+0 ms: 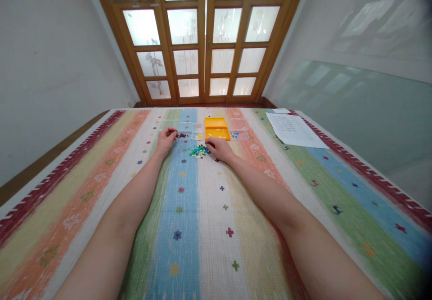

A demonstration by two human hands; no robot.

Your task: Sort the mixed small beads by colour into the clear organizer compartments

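My left hand (166, 140) is at the left part of a clear plastic box, its fingertips pinched together beside some dark brown pieces (182, 135). Anything between those fingertips is too small to make out. My right hand (219, 148) rests at the right edge of a loose pile of small mixed pieces (198, 152), green, blue, white and dark. Its thumb and fingers are closed together, and what they hold cannot be seen. Just behind it stands an open yellow box (217, 122) with white pieces inside. Blue pieces (235, 135) lie in a clear container to its right, and a few yellow pieces (200, 136) to its left.
A striped, patterned tablecloth (182, 255) covers the table. A printed sheet of paper (295, 130) lies at the far right, with another white paper (281, 110) behind it. Wooden doors with glass panes (204, 34) stand beyond the table, and a glass sheet (354, 115) leans at the right wall.
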